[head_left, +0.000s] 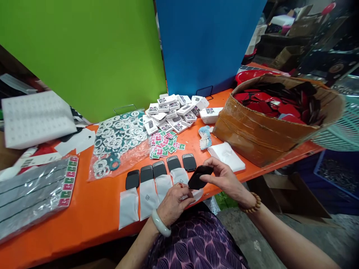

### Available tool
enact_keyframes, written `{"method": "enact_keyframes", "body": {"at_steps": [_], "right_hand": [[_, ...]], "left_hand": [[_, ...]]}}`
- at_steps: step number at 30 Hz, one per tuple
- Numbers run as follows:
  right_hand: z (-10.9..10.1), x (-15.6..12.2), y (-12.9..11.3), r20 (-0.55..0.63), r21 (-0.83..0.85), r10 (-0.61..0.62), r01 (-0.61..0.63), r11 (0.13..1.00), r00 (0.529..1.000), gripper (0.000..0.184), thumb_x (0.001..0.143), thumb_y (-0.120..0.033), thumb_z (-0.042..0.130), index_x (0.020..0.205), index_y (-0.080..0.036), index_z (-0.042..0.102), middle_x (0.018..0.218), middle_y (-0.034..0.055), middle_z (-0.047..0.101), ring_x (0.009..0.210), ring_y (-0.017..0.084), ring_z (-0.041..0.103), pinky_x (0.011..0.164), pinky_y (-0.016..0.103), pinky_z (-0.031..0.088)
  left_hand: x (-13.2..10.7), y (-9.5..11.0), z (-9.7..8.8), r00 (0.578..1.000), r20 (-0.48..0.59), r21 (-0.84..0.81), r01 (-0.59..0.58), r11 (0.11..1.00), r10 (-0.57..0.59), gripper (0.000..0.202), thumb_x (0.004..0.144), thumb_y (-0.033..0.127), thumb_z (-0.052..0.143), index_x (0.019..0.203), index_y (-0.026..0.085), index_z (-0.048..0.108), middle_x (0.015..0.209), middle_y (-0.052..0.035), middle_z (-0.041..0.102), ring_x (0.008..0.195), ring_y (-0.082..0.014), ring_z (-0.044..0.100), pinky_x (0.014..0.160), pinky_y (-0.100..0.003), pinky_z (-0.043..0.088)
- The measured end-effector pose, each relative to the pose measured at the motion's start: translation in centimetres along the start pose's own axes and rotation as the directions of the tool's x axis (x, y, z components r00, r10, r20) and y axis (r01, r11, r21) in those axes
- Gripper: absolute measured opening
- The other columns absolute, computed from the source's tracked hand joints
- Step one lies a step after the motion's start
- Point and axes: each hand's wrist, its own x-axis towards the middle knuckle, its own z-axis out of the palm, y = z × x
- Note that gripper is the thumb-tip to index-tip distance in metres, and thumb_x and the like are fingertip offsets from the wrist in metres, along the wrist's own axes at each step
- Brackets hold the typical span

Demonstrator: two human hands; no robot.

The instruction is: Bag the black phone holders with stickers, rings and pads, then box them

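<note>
My right hand (226,181) grips a flat black rounded plate (198,177) between thumb and fingers, holding it tilted over the table's front edge. At its lower end my left hand (175,201) is closed, fingertips around the edge of a white pouch (198,195); exactly how the pouch and plate meet is hidden by the fingers. In front of me lies a row of similar black plates (146,173), several with their lower parts in white pouches (148,201). One black plate (189,162) lies bare at the row's right end.
A stack of white pouches (227,156) and a crumpled cloth (205,137) lie right of the row. Behind are small white boxes (174,112), printed cards (165,144) and white rings on a plastic bag (120,134). A large carton (252,127) of red and black pieces stands right.
</note>
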Motion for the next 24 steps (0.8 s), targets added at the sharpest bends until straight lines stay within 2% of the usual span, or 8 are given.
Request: {"method": "enact_keyframes", "body": {"at_steps": [3, 6, 10, 12, 14, 17, 20, 24], "right_hand": [[0.6, -0.4, 0.9, -0.018, -0.01, -0.002, 0.002, 1.0, 1.0, 0.023, 0.072, -0.032, 0.073, 0.081, -0.022, 0.055, 0.077, -0.0016, 0.051, 0.075, 0.015, 0.048, 0.069, 0.028, 0.041], [0.5, -0.6, 1.5, 0.013, -0.013, 0.018, -0.018, 1.0, 1.0, 0.021, 0.074, -0.029, 0.072, 0.082, -0.021, 0.054, 0.077, -0.0024, 0.05, 0.074, 0.014, 0.047, 0.069, 0.026, 0.041], [0.1, -0.8, 0.5, 0.165, -0.161, 0.061, -0.034, 0.986, 0.984, 0.014, 0.077, -0.025, 0.067, 0.088, -0.02, 0.058, 0.084, -0.0012, 0.056, 0.081, 0.015, 0.051, 0.074, 0.028, 0.042], [0.0, -0.8, -0.1, 0.252, -0.23, 0.09, -0.031, 0.973, 0.964, 0.016, 0.077, -0.024, 0.066, 0.092, -0.021, 0.06, 0.087, -0.0008, 0.059, 0.082, 0.016, 0.053, 0.074, 0.028, 0.043], [-0.1, -0.8, -0.3, 0.275, -0.242, 0.087, -0.018, 0.97, 0.957, 0.023, 0.076, -0.024, 0.067, 0.098, -0.022, 0.06, 0.094, -0.0001, 0.06, 0.087, 0.017, 0.055, 0.077, 0.029, 0.044], [-0.6, -1.2, 0.1, 0.134, -0.155, 0.044, -0.023, 0.988, 0.99, 0.033, 0.077, -0.028, 0.068, 0.106, -0.025, 0.054, 0.105, 0.0017, 0.057, 0.09, 0.016, 0.055, 0.081, 0.031, 0.045], [-1.3, -2.1, 0.7, -0.025, -0.109, -0.012, 0.009, 0.994, 1.0, 0.027, 0.077, -0.032, 0.069, 0.098, -0.024, 0.054, 0.099, 0.0027, 0.057, 0.088, 0.017, 0.056, 0.086, 0.034, 0.044], [-1.5, -3.4, 0.9, -0.02, -0.175, -0.083, 0.078, 0.981, 0.996, 0.018, 0.078, -0.034, 0.07, 0.086, -0.023, 0.058, 0.092, 0.0035, 0.059, 0.096, 0.021, 0.055, 0.092, 0.036, 0.041]], "left_hand": [[-0.2, 0.4, 0.1, 0.997, -0.078, -0.073, -0.036, 0.997, 0.03, 0.013, 0.08, 0.025, 0.064, 0.07, 0.02, 0.07, 0.077, -0.0049, 0.065, 0.08, -0.0191, 0.058, 0.078, -0.029, 0.041], [-0.4, 0.6, 0.3, 0.989, -0.144, -0.166, -0.063, 0.984, 0.039, 0.014, 0.08, 0.028, 0.064, 0.07, 0.019, 0.069, 0.076, -0.005, 0.066, 0.084, -0.0196, 0.058, 0.08, -0.029, 0.041], [-0.3, 0.9, 0.8, 0.992, -0.123, -0.231, -0.051, 0.972, 0.023, 0.016, 0.08, 0.028, 0.064, 0.069, 0.018, 0.069, 0.075, -0.0048, 0.065, 0.077, -0.0178, 0.057, 0.075, -0.028, 0.042], [-0.2, 1.1, 1.1, 0.995, -0.1, -0.258, -0.025, 0.966, -0.001, 0.015, 0.078, 0.027, 0.066, 0.067, 0.017, 0.068, 0.072, -0.0036, 0.063, 0.071, -0.0158, 0.055, 0.07, -0.026, 0.041], [-0.2, 1.2, 1.4, 0.994, -0.1, -0.305, 0.008, 0.952, -0.04, 0.014, 0.076, 0.026, 0.067, 0.065, 0.017, 0.067, 0.068, -0.0019, 0.06, 0.066, -0.0138, 0.052, 0.066, -0.025, 0.04], [-0.1, 1.2, 1.6, 0.983, -0.137, -0.443, 0.05, 0.895, -0.122, 0.016, 0.075, 0.029, 0.068, 0.066, 0.016, 0.065, 0.066, -0.0005, 0.059, 0.063, -0.0121, 0.049, 0.061, -0.024, 0.039], [0.0, 1.1, 1.4, 0.956, -0.21, -0.567, 0.051, 0.822, -0.204, 0.019, 0.073, 0.033, 0.07, 0.067, 0.016, 0.064, 0.062, 0.0012, 0.057, 0.061, -0.0111, 0.048, 0.059, -0.023, 0.039], [0.5, 0.9, 1.0, 0.918, -0.31, -0.632, -0.005, 0.775, -0.248, 0.019, 0.069, 0.032, 0.074, 0.068, 0.016, 0.064, 0.063, 0.0022, 0.058, 0.061, -0.0102, 0.049, 0.059, -0.022, 0.039]]}}
